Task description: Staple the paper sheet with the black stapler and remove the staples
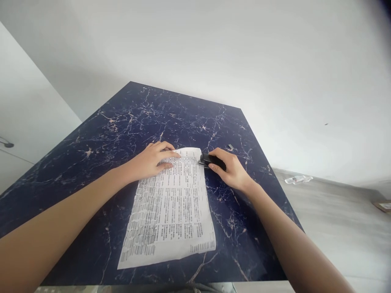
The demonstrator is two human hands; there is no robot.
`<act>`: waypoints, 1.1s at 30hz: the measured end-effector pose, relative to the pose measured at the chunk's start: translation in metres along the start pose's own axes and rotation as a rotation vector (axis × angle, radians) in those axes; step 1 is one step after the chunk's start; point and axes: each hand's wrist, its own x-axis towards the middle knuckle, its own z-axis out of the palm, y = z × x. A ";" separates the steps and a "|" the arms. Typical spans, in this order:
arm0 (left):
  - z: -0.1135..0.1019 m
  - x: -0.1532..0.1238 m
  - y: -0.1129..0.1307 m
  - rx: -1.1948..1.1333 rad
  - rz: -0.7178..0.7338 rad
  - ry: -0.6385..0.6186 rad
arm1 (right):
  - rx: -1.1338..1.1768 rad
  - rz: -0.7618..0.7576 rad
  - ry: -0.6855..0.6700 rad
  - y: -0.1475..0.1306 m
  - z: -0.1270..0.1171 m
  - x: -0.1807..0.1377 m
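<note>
Printed sheets of paper lie on the dark blue marbled table, turned sideways so the text lines run away from me. My left hand rests on the upper left part of the paper, fingers stretched out and apart. A black stapler is gripped in my right hand, thumb and fingers around it. Its front end meets the upper right edge of the paper; whether its jaws are pressed together I cannot tell. Just beyond the right hand lies a small dark strip, perhaps staples.
White wall borders the table's far side. A white panel with a dark knob stands at the left. On the grey floor to the right lie a clear plastic item and part of a brown box.
</note>
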 end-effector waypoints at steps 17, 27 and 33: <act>0.006 0.000 -0.002 -0.010 0.015 0.047 | -0.400 -0.132 -0.035 -0.013 0.027 0.000; 0.000 0.000 0.001 0.055 0.002 0.006 | -0.464 -0.004 -0.037 -0.009 0.012 -0.002; 0.001 -0.002 0.000 0.057 0.009 -0.007 | -0.293 0.197 -0.119 0.018 -0.016 -0.004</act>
